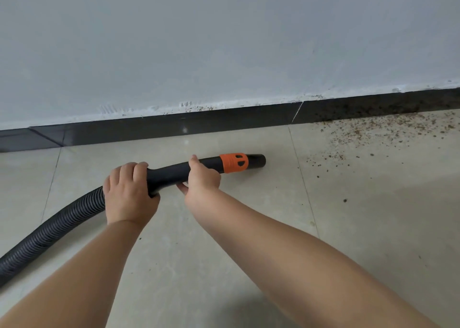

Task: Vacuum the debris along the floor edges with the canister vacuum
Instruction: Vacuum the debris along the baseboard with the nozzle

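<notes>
A black vacuum nozzle [171, 173] with an orange collar [234, 163] lies low over the tiled floor, its open end pointing right. My left hand [129, 193] grips the rear of the handle where the ribbed grey hose [49, 230] joins it. My right hand [202, 178] holds the tube just behind the orange collar, thumb on top and fingers underneath. Brown debris [378, 133] is scattered on the floor at the right, along the dark baseboard [174, 126], a short way beyond the nozzle's mouth. The canister is out of view.
A pale blue-grey wall [224, 41] rises above the baseboard. Beige floor tiles [361, 215] with thin grout lines spread in front. A few stray crumbs [345, 200] lie further out from the wall. The hose trails off to the lower left.
</notes>
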Demonstrator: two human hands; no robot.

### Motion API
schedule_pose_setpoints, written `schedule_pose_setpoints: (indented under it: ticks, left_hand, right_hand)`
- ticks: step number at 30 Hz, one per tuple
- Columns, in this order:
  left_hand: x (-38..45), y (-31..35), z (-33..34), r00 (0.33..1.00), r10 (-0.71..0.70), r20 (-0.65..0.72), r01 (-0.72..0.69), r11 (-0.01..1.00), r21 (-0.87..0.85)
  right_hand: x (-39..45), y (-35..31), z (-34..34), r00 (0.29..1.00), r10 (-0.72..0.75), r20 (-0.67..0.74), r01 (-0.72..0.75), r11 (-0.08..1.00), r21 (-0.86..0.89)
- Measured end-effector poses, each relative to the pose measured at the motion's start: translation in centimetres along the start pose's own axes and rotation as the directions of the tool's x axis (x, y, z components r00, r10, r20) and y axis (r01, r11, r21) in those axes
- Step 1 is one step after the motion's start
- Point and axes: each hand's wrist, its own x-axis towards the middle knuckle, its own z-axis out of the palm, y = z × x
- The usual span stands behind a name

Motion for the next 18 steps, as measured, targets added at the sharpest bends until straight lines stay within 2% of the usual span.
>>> schedule_pose_setpoints:
  ticks: [4, 11, 18]
  left_hand:
    - [0.0, -0.3, 0.3, 1.0, 0.004, -0.019, -0.004, 1.0, -0.031]
    - [0.2, 0.9, 1.0, 0.988, 0.156, 0.008, -0.155, 0.988, -0.016]
    - [1.0, 2.6, 1.6, 0.964, 0.265, -0.018, -0.265, 0.96, -0.092]
  right_hand:
    - [-0.1, -0.2, 0.2, 1.0, -0.004, 0.007, 0.004, 1.0, -0.007]
    - [0.6, -0.1, -1.3, 0.997, -0.036, -0.072, 0.035, 0.999, -0.014]
    - [0.6, -1.8, -3.3, 0.993, -0.043, -0.111, 0.048, 0.998, 0.043]
